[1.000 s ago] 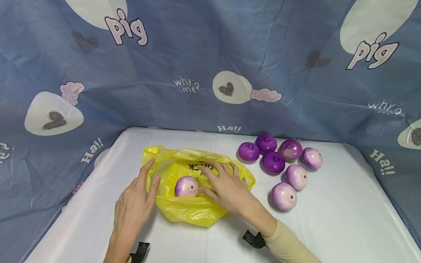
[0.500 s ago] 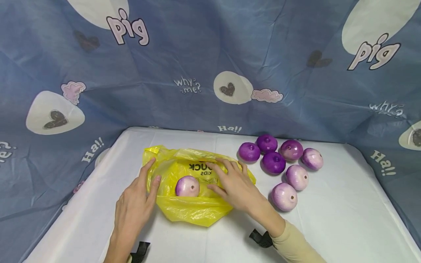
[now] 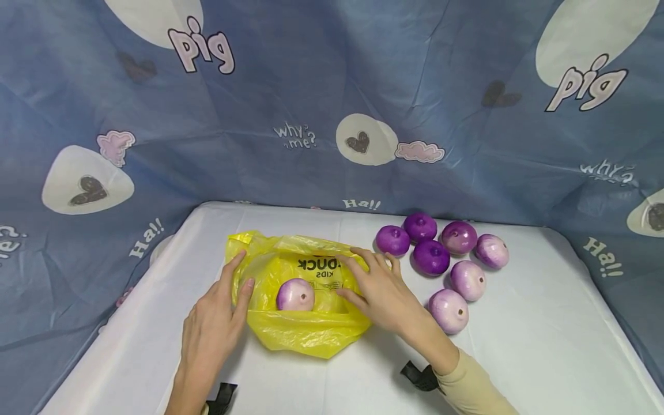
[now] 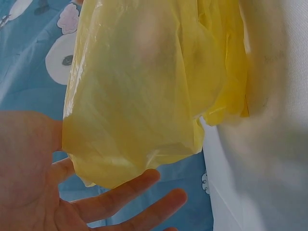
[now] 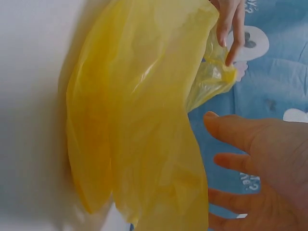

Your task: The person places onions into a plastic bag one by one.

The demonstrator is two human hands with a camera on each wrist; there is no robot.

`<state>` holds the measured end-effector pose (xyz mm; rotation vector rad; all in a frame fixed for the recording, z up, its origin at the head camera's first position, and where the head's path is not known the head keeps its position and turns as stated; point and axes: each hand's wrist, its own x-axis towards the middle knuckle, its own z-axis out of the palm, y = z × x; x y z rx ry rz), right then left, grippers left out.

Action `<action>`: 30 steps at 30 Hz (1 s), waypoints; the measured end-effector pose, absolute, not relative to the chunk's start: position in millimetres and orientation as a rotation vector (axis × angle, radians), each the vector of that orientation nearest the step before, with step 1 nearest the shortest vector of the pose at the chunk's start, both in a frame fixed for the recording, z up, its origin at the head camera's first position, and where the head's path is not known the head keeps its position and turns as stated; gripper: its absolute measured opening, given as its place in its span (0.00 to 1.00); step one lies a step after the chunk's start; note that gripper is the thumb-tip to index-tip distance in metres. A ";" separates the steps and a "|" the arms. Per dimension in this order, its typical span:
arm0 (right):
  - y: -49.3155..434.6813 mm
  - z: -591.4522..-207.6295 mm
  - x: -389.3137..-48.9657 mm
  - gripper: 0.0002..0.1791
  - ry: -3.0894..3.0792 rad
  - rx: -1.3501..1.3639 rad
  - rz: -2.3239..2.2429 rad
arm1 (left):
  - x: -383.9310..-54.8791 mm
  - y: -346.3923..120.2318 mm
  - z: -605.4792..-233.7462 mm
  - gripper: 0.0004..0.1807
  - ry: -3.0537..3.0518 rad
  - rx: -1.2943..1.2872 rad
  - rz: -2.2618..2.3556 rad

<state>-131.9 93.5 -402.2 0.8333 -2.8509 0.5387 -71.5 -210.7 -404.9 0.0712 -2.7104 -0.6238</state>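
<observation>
In the head view, a yellow plastic bag (image 3: pixel 311 337) lies with its mouth spread, dark lettering showing inside. One pale purple onion (image 3: pixel 294 294) sits in it. My left hand (image 3: pixel 210 323) rests against the bag's left edge, thumb and index finger apart. Its straight, spread fingers touch the bag (image 4: pixel 139 96) from outside in the left wrist view. At the bag's right rim, my right hand (image 3: pixel 381 291) hovers with parted fingers and nothing in its grasp. In the right wrist view, the right hand's fingers (image 5: pixel 231 129) are beside the bag (image 5: pixel 149 120); whether they touch is unclear.
Several onions lie to the right of the bag: dark purple ones (image 3: pixel 431 257) toward the back, paler ones (image 3: pixel 448 311) nearer. They stand on a white-covered table (image 3: pixel 539 323). A blue printed cloth (image 3: pixel 290 75) hangs behind and along the sides.
My right hand has moved right, away from the onion inside the bag, toward the bag's right rim. More lettering is exposed. The left hand and the onion stay about where they were.
</observation>
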 end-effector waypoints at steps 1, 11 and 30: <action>94.9 -402.2 -131.9 0.34 -2.850 0.825 0.543 | -71.5 -210.6 -404.9 0.30 -2.711 0.070 -0.623; 107.3 -403.6 -134.2 0.32 -2.841 0.777 0.558 | -71.7 -210.8 -406.1 0.30 -2.710 0.065 -0.617; 133.9 -401.8 -140.3 0.34 -2.878 0.689 0.545 | -72.1 -210.1 -405.6 0.30 -2.722 0.065 -0.623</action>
